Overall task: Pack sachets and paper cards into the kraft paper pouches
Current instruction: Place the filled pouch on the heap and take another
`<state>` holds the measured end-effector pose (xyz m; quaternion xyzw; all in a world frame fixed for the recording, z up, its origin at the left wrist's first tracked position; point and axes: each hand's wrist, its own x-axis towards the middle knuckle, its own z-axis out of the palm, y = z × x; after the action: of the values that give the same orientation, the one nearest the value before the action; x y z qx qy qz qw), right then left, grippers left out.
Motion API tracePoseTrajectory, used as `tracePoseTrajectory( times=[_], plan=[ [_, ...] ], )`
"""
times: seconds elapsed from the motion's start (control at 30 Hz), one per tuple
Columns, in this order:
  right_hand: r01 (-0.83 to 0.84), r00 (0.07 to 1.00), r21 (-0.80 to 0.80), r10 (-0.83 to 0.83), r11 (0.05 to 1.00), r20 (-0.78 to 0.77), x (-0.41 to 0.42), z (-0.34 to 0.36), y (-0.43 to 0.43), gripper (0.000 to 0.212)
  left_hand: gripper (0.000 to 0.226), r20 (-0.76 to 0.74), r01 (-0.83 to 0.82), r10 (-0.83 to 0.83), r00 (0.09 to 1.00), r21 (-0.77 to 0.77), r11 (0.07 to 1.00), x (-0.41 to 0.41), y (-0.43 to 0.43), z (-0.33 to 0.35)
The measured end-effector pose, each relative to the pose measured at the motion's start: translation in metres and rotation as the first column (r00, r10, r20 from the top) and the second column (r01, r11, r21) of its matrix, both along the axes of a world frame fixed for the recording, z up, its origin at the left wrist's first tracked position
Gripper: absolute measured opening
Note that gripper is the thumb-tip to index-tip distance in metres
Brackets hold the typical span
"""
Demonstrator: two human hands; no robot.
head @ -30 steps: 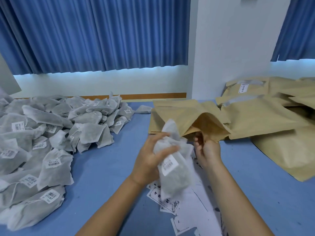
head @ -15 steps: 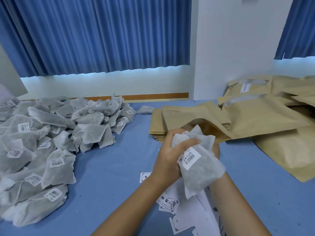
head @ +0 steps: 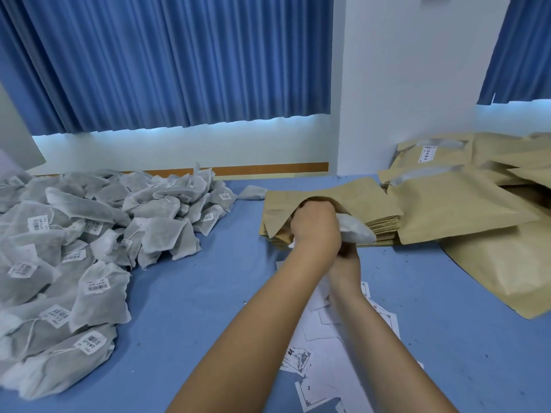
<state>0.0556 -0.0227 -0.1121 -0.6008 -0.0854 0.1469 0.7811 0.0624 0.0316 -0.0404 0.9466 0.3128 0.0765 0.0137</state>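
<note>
The left hand [head: 316, 231] grips a sachet [head: 356, 231], pushing into the open mouth of the top pouch [head: 357, 198] at 12 o'clock. The right hand [head: 346, 263] lies beneath it; I cannot tell its grip. A sachet pile [head: 89, 248] sits at 9 o'clock, paper cards [head: 328, 353] at 6.

Blue table [head: 190, 293]; behind it, blue curtains [head: 167, 64], white wall [head: 411, 79], brown strip [head: 268, 168], possibly wooden trim.
</note>
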Motion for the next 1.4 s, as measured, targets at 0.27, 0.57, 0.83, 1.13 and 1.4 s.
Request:
tracePoseTrajectory(
  times=[0.27, 0.57, 0.83, 1.13, 1.4],
  plan=[
    [-0.018, 0.998, 0.04, 0.015, 0.999, 0.053, -0.025, -0.006, 0.016, 0.05, 0.037, -0.051, 0.015, -0.016, 0.999, -0.022, 1.0, 0.002, 0.053, -0.013],
    [0.007, 1.0, 0.02, -0.007, 1.0, -0.027, -0.011, -0.005, 0.01, 0.031, 0.034, -0.129, 0.164, -0.211, 0.969, -0.306, 0.938, -0.036, 0.044, 0.0],
    [0.012, 0.994, -0.018, -0.01, 1.0, 0.107, -0.022, -0.007, 0.014, 0.045, 0.04, -0.045, 0.027, -0.045, 0.998, -0.338, 0.941, -0.029, 0.023, -0.008],
    [0.004, 0.993, -0.055, -0.011, 0.998, -0.116, -0.019, -0.008, 0.011, 0.023, 0.031, -0.106, 0.139, -0.149, 0.983, -0.098, 0.985, -0.042, 0.014, -0.004],
    [0.109, 0.954, 0.222, -0.039, 0.969, -0.298, -0.001, 0.002, 0.002, 0.024, 0.022, 0.752, -0.183, 0.18, 0.634, -0.08, 0.98, -0.085, 0.092, 0.014]
  ],
)
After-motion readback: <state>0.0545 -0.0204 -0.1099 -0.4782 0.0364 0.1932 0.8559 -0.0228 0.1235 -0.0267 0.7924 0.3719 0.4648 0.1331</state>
